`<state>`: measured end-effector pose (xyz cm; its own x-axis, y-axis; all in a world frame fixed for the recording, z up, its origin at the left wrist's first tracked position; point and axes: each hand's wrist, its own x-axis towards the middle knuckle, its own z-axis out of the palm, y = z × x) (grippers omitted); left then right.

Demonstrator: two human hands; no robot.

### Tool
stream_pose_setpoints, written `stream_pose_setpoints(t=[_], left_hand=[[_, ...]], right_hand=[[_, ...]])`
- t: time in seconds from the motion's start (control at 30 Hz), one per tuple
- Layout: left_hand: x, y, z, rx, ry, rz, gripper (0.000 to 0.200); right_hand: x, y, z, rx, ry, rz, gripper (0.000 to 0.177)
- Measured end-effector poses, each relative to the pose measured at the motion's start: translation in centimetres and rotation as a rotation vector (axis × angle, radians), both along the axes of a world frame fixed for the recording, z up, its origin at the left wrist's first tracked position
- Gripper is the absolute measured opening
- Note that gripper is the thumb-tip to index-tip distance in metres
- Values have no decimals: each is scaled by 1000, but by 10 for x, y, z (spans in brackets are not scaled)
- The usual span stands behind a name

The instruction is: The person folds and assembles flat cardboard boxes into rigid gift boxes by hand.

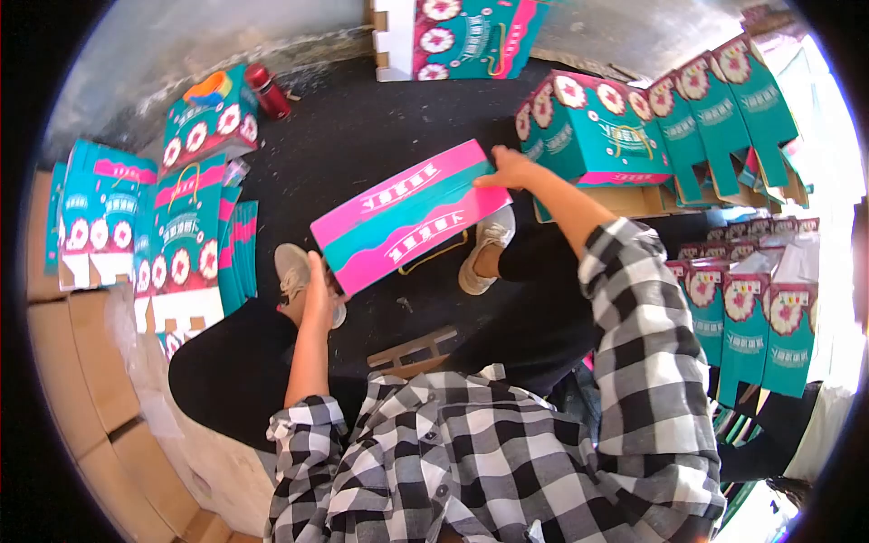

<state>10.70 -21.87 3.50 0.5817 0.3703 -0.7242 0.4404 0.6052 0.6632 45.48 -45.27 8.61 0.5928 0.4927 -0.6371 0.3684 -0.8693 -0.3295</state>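
Note:
A pink and teal cardboard gift box (403,215) with white lettering is held tilted between my hands, above the dark floor in front of me. My left hand (317,294) presses against its near left end, the fingertips partly hidden behind the box. At the far right end, my right hand (509,170) grips the corner, with fingers over the edge. A yellow cord handle (434,254) hangs below the box's near side. Beneath it on the floor lies a brown cardboard piece with cut-outs (413,352).
Similar printed boxes (625,131) stand in a row at right, with more boxes (747,312) nearer me. At left are stacked flat cartons (186,235), plain brown cartons (100,362) and a red bottle (268,90). Another printed box (475,41) stands by the wall.

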Motion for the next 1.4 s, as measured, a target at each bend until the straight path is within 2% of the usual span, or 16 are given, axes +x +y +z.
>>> stream_pose_setpoints(t=[0.03, 0.13, 0.33, 0.43, 0.47, 0.57, 0.63, 0.67, 0.77, 0.8, 0.83, 0.87, 1.0, 1.1, 1.23, 1.4], left_hand=[[5, -6, 14, -30, 42, 37, 75], [10, -18, 7, 232, -26, -90, 70], [25, -9, 11, 489, -119, -91, 59], [51, -17, 35, 647, -274, -33, 57], [59, -20, 39, 699, -290, -38, 56], [93, -46, 66, 883, -466, -69, 55], [119, -72, 90, 947, -522, -104, 55], [133, -85, 94, 849, -576, -134, 56], [187, -128, 110, 1028, -700, -223, 63], [204, -141, 114, 1159, -722, -267, 64], [223, -155, 113, 1044, -820, -321, 69], [238, -169, 108, 1153, -805, -368, 79], [280, -219, 97, 1295, -781, -587, 87], [292, -241, 89, 1221, -785, -691, 91], [312, -259, 87, 1232, -806, -830, 97], [333, -258, 101, 1212, -759, -1017, 92]], right_hand=[[-2, 1, 0, -8, 315, -163, 98], [-19, 2, 3, 74, 441, -332, 90], [-12, 2, 33, 353, 252, -283, 72], [0, -5, 68, 864, 289, -273, 66], [11, -14, 79, 872, 224, -316, 65], [-7, -44, 158, 1044, -45, -462, 70], [7, -88, 163, 1154, -283, -497, 63], [14, -113, 161, 1223, -377, -513, 56], [31, -184, 141, 1455, -426, -791, 40], [38, -210, 128, 1543, -376, -794, 41], [39, -223, 121, 1559, -420, -967, 44], [51, -245, 103, 1605, -431, -1036, 49], [75, -307, 49, 1397, -296, -1484, 53], [91, -343, 18, 1191, -423, -1381, 52], [101, -352, 15, 1171, -477, -1518, 52], [98, -358, 3, 1204, -426, -1457, 46]])
